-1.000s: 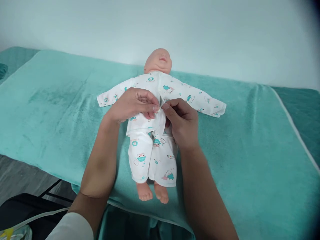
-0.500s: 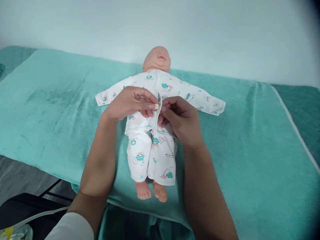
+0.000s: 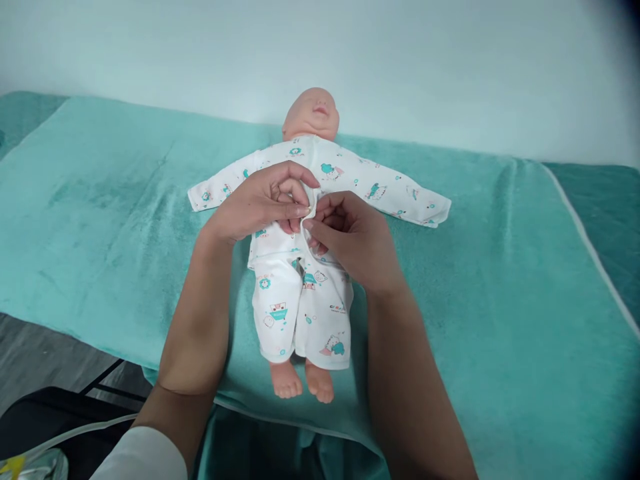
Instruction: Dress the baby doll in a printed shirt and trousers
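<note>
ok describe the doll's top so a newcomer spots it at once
On the teal cover lies a doll dressed in patterned white. The left hand and right hand touch its top at the front; unlike the trousers, it has long, outspread sleeves.

We're in soft, cool light, a pale wall point(image 3: 320, 47) bright beyond the fingers point(image 3: 297, 171), we see gentle shadow on the sheet point(image 3: 500, 287) below them, dark corners far right, fine detail softened around them.
</note>
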### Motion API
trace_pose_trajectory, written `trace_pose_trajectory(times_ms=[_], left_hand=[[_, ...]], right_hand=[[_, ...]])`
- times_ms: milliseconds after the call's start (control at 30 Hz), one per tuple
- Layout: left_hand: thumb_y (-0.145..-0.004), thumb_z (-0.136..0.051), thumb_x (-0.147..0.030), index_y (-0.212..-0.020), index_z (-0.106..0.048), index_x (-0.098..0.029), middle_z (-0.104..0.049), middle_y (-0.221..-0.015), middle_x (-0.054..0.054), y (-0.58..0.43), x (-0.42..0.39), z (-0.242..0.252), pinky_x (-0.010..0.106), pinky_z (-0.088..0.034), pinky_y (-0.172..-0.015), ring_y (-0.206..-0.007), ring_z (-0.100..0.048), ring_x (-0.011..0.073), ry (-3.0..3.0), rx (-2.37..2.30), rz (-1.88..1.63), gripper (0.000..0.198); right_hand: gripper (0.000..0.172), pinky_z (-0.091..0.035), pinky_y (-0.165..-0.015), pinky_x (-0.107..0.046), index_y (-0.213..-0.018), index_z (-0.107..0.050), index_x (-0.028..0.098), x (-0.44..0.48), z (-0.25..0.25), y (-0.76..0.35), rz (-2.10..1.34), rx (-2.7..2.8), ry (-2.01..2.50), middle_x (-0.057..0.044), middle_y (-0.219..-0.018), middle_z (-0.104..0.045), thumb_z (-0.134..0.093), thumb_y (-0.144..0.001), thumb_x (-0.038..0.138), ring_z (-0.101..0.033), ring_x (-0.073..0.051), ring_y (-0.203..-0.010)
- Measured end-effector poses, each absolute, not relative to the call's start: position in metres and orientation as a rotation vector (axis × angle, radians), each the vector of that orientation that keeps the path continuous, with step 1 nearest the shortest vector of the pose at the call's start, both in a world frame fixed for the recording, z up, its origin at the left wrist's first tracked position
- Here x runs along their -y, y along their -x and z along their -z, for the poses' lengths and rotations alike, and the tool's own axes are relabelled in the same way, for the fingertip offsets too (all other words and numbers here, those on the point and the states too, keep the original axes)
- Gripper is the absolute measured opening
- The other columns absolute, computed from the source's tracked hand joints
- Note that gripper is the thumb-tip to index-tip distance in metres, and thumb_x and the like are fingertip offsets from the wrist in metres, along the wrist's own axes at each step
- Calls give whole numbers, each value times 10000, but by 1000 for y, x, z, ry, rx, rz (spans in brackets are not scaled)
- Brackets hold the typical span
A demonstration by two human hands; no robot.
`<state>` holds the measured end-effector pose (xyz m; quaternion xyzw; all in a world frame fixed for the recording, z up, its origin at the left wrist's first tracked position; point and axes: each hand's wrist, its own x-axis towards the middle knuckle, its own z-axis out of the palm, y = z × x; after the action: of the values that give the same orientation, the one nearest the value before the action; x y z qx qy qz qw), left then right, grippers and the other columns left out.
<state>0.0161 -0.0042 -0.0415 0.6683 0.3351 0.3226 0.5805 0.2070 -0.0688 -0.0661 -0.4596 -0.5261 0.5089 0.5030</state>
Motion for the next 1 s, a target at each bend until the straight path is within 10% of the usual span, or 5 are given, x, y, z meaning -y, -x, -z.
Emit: trace_pose_trajectory(times_ms=[1000], left_hand=[[-813, -857, -282, -895, -649, -184, -701, -710, -2, -24, 16, 34, 258, -602, -603, -615, -694, 116, -1632, -879, -782, 244]], right_hand=[[305, -440, -459, -213, -944, -561, 234, 70, 72, -200, -1047, 1328, 1195, 47, -732, -584, -840, -830, 277, -544, -82, -543]])
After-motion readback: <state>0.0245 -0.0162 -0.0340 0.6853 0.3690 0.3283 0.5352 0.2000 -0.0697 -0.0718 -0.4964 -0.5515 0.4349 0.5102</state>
